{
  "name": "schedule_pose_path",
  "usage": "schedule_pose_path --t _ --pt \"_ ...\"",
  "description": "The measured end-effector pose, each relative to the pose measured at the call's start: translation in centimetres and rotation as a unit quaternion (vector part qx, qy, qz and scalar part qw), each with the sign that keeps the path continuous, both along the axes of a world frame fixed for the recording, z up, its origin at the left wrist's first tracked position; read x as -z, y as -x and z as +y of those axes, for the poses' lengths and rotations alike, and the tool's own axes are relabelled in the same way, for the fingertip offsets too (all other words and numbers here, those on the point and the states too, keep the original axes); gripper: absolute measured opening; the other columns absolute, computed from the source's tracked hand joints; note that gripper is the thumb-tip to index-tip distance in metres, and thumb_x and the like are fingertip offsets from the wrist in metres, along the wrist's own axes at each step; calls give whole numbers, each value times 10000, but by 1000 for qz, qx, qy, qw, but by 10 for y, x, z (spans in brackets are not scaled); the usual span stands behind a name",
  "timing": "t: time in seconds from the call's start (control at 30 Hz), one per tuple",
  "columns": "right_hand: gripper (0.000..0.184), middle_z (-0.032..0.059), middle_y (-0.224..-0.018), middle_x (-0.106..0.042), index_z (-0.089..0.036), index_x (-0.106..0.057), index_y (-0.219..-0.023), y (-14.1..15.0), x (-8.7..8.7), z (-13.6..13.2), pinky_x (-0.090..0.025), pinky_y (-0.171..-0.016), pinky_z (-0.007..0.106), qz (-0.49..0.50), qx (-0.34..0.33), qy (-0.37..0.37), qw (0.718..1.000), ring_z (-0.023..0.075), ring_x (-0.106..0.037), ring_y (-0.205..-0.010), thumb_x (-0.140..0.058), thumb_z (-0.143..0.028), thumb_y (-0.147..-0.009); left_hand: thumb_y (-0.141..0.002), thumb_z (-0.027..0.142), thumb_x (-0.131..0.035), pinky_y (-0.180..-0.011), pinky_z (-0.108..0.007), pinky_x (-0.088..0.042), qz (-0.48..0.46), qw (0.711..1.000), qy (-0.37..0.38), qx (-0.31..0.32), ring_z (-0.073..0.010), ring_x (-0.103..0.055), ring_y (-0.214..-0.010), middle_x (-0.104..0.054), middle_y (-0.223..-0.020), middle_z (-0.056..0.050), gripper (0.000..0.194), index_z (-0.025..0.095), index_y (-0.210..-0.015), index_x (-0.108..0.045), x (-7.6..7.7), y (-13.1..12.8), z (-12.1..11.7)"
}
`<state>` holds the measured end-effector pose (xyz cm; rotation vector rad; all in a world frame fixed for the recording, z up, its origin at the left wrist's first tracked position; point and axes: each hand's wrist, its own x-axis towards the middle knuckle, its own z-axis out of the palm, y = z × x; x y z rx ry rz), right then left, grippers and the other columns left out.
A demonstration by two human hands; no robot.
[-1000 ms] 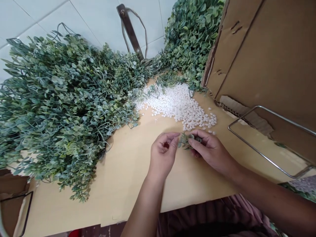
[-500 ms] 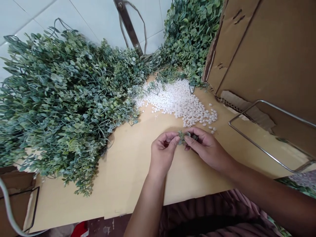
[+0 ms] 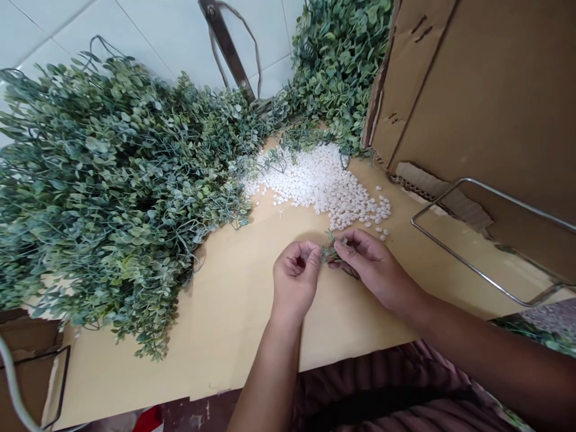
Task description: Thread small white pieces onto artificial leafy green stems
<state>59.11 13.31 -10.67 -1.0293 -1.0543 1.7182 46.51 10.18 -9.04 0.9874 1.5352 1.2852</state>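
A small sprig of artificial green leaves [image 3: 330, 254] is between my two hands, above the tabletop. My right hand [image 3: 375, 267] pinches it between thumb and fingers, and part of its stem hangs below them. At the sprig's left end, the thumb and forefinger of my left hand [image 3: 294, 276] are closed on a leafy tip; the exact contact is partly hidden. Just beyond my hands lies a heap of small white beads or caps [image 3: 315, 183], with a few loose ones near my right hand.
A large mound of artificial foliage [image 3: 126, 180] covers the left side. More greenery [image 3: 342, 72] stands at the back. On the right are a cardboard box [image 3: 486, 96] and a bent metal wire frame [image 3: 470, 261]. The tan tabletop [image 3: 238, 312] ends near my body.
My right hand has turned slightly and the sprig's leaves now point up more, with stem showing underneath. My left hand has stayed nearly in place. The whole view has shifted a little.
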Motion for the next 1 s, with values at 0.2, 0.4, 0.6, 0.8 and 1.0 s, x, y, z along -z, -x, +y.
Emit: schedule_pose_path --t 0.2,0.4,0.6,0.8,1.0 --pt "346 -34 -607 -517 -191 -509 -682 -4 -3 7 -375 -531 236 15 -45 64 997 96 -463 -554 -725 -451 -610 -660 372 -685 -541 -209 -373 -13 1000 11 -16 -82 -443 -540 -522 -569 31 240 161 -644 -575 1 5 0" --pt "269 -21 -685 -508 -170 -590 -844 -3 -5 11 -401 -619 259 -56 -121 -16 991 109 -464 -631 -676 -307 -628 -650 383 -706 -557 -220 -394 -25 1000 10 6 -93 -462 -562 -540 -583 18 255 160 -639 -583 0 9 -1" --pt "304 53 -906 -542 -211 -529 -1027 -4 4 2 -451 -736 320 -203 -44 -247 946 175 -536 -805 -603 -214 -731 -650 390 -704 -551 -219 -377 -15 1000 19 -13 -90 -448 -556 -529 -587 23 257 161 -642 -589 1 10 -4" --pt "101 88 -921 -517 -183 -574 -914 -4 1 -1 -448 -762 312 -274 -78 -404 870 182 -548 -840 -500 -188 -845 -663 309 -701 -566 -207 -374 -18 1000 1 -16 -83 -460 -565 -546 -583 26 189 148 -642 -605 -1 7 -5" --pt "151 16 -670 -501 -164 -546 -748 -4 -1 0 -402 -609 251 -239 -92 -383 887 136 -499 -640 -459 -198 -867 -627 274 -734 -582 -205 -403 -73 997 18 -25 -77 -498 -563 -597 -585 19 154 141 -652 -661 -3 6 -5"
